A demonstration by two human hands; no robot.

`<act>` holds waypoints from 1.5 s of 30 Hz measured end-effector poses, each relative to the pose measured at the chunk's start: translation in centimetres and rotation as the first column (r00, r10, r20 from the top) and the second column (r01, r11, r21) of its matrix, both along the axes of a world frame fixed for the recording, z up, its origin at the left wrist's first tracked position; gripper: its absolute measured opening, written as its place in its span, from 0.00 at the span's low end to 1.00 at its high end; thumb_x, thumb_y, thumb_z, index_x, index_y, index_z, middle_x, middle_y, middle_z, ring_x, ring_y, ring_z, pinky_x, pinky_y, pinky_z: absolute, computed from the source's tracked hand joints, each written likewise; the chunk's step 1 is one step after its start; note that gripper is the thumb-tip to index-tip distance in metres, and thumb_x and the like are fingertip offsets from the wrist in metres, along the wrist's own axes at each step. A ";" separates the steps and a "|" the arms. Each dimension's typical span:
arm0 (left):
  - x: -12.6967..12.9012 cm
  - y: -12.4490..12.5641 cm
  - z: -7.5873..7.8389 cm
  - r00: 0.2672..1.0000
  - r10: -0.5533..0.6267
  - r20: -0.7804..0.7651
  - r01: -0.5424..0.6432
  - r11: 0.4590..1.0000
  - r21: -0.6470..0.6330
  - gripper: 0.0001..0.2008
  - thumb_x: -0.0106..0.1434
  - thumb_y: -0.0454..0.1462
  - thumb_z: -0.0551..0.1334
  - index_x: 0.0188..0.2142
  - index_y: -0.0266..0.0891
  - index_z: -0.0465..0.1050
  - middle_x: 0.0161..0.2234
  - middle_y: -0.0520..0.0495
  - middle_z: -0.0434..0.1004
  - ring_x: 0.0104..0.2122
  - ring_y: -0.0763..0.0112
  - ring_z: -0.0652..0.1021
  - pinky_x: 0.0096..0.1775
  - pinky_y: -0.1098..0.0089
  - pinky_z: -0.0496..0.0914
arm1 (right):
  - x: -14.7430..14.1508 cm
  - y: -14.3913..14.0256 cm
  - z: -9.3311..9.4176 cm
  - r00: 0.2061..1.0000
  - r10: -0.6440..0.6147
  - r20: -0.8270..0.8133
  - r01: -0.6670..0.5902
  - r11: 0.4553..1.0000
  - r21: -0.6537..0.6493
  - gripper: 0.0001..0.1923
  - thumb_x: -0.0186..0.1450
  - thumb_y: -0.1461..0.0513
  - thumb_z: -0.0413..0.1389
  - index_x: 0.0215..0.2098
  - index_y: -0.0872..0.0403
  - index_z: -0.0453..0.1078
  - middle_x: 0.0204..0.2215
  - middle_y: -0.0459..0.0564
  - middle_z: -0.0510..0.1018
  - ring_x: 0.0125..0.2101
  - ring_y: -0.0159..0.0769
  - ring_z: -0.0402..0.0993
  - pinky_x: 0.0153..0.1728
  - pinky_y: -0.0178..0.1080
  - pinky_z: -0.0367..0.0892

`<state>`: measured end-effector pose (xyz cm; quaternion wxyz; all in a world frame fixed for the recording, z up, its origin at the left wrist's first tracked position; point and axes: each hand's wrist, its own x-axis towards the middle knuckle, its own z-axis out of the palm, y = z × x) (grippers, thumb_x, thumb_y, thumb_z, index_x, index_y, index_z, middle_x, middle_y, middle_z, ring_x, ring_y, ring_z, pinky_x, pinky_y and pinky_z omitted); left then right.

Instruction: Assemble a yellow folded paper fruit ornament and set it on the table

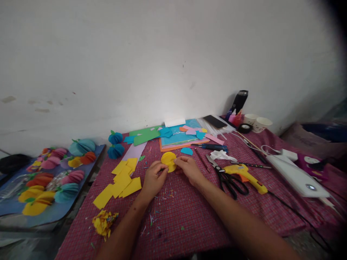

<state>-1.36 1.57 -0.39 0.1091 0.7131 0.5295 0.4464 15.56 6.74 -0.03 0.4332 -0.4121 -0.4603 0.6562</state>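
Between my two hands, over the middle of the checked tablecloth, is a yellow paper disc stack (169, 160) with rounded layers. My left hand (155, 177) pinches its lower left edge. On its right side, the fingers of my right hand (188, 169) close on the edge. Yellow paper rectangles (123, 181) lie in a loose pile left of my left hand. A blue paper half-disc (187, 151) rests just beyond my right hand. Black-handled scissors (229, 180) and a yellow glue gun (245, 175) lie to the right of my right wrist.
Finished paper pumpkins (82, 147) crowd a blue board on the left. Crumpled yellow paper (104, 222) sits at the near left. Coloured sheets (179, 135), a phone (215, 121), a cutter (213, 147), paper cups (261, 124), a black bottle (240, 101) and a white power bank (296, 175) stand or lie around.
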 end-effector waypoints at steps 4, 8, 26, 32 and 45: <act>0.0 -0.1 -0.2 0.999 -0.014 -0.037 0.017 0.998 0.058 0.05 0.65 0.34 0.60 0.35 0.41 0.76 0.36 0.47 0.76 0.38 0.68 0.76 0.42 0.68 0.70 | -0.1 -0.2 0.2 1.000 -0.023 -0.021 0.023 1.000 0.000 0.15 0.52 0.53 0.63 0.22 0.55 0.68 0.20 0.43 0.70 0.20 0.28 0.64 0.21 0.32 0.58; 0.2 -0.1 -0.2 0.998 -0.009 -0.062 0.014 0.996 0.086 0.05 0.65 0.34 0.61 0.36 0.41 0.76 0.37 0.47 0.77 0.39 0.68 0.77 0.43 0.68 0.71 | -0.3 -0.2 0.3 0.997 -0.043 -0.067 0.040 0.998 -0.049 0.13 0.50 0.56 0.63 0.20 0.55 0.66 0.19 0.42 0.69 0.19 0.28 0.63 0.21 0.32 0.57; 1.2 -0.3 -0.8 0.857 0.039 0.514 0.033 0.991 -0.131 0.13 0.62 0.39 0.62 0.41 0.42 0.58 0.42 0.47 0.75 0.41 0.69 0.78 0.41 0.69 0.73 | -1.1 -0.6 -0.7 0.993 -0.113 0.023 0.108 0.983 0.147 0.14 0.54 0.53 0.62 0.22 0.55 0.69 0.20 0.44 0.72 0.22 0.31 0.63 0.24 0.34 0.58; 0.9 -0.2 -0.5 0.936 0.032 0.351 0.053 0.972 -0.229 0.15 0.64 0.40 0.61 0.50 0.41 0.69 0.44 0.45 0.78 0.43 0.66 0.78 0.45 0.66 0.71 | -1.2 -0.8 -1.1 0.974 -0.126 0.190 0.052 0.935 0.351 0.11 0.58 0.56 0.57 0.21 0.54 0.68 0.21 0.43 0.70 0.24 0.32 0.63 0.26 0.34 0.58; 0.6 -0.2 -0.6 0.961 0.074 0.268 -0.005 0.968 -0.249 0.12 0.64 0.41 0.61 0.43 0.39 0.76 0.37 0.48 0.80 0.36 0.67 0.77 0.39 0.69 0.70 | -1.2 -0.8 -1.3 0.944 -0.184 0.272 0.043 0.890 0.453 0.11 0.59 0.60 0.57 0.20 0.53 0.66 0.21 0.43 0.70 0.25 0.32 0.64 0.27 0.34 0.58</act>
